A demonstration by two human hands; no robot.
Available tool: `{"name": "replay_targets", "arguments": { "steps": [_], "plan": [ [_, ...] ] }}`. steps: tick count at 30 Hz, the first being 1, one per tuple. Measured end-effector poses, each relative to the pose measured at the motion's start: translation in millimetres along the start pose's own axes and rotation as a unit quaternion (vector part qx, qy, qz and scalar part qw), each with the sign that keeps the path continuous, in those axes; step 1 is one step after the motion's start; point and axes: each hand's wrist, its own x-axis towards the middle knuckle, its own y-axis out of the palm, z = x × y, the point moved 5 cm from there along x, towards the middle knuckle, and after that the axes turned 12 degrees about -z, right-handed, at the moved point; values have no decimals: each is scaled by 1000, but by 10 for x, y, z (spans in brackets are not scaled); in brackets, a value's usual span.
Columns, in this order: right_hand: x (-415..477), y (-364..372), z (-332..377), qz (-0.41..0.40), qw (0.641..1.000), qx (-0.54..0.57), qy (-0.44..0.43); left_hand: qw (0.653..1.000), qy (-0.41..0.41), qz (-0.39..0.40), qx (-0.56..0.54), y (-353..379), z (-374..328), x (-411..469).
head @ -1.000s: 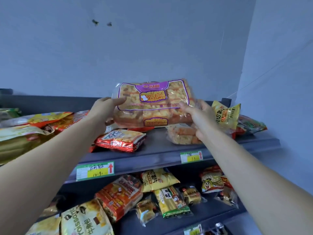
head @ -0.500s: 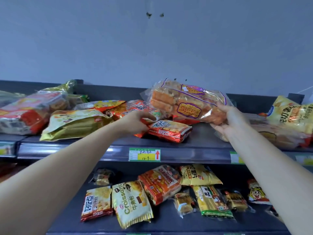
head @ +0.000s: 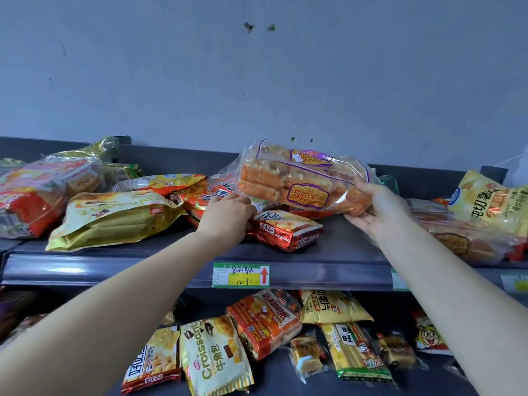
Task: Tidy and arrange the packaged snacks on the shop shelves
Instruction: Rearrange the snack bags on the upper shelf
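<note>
Head view: right hand [head: 374, 210] clasped right end of clear bread bag [head: 303, 181], thumb on front, fingers beneath. Bag hung tilted just above top shelf [head: 343, 252], over red packet [head: 285, 228]. Left hand [head: 225, 217] sat at bag's lower left corner, fingertips hidden; grip impossible to tell. Gold pouch [head: 114, 215] lay further left. More snack packets lay on lower shelf [head: 274, 374].

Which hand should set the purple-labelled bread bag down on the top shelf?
Probably right. The right hand holds the bread bag from beneath, above bare top shelf; the left hand sits by the red snack pack.
</note>
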Motion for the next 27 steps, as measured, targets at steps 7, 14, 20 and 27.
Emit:
{"name": "replay_targets", "arguments": {
  "steps": [7,14,20,27],
  "plan": [
    [-32,263,-43,24,1000,7,-1,989,-25,78,-121,-23,188,-81],
    [-321,718,-306,68,997,24,27,984,-150,43,-81,-526,901,-431],
    [-680,1116,-561,119,992,10,50,970,-239,34,-9,-893,1519,-858],
    [-1025,1586,-812,135,989,0,52,930,-350,84,77,-1024,2482,-1327]
  ]
}}
